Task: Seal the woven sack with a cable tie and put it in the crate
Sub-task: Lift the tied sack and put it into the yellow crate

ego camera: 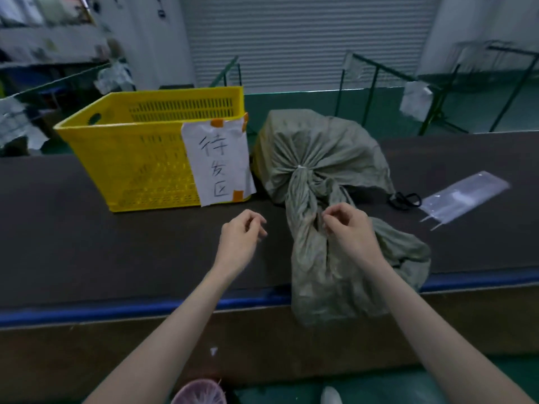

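Sack (318,158) lies on the worktop (116,246), right of centre, body toward the far edge. Its gathered neck points back at me, so the long axis runs far edge to near edge. A white cable tie (302,168) cinches the neck just where the bulk ends. Below the tie the loose top of the sack trails toward me, drapes over the blue near edge (145,309) and hangs down the front.

My right hand (348,228) is over that loose cloth, fingers curled, thumb and forefinger tips drawn together at a fold; whether they pinch the cloth or only touch it I cannot tell. My left hand (240,237) hangs above bare worktop just left of the sack's tail, fingers loosely curled, holding nothing.

Yellow crate (131,167) stands left of the sack, near the far edge, just beside the sack's body. A paper sign (217,161) with handwritten characters is taped to its front right corner with orange tape. What I can see of the crate's inside shows nothing in it; the bottom is hidden.

Right of the sack: a dark looped object (404,199) I can't identify, then a clear plastic bag (463,199) holding white strips that poke out of its near end.
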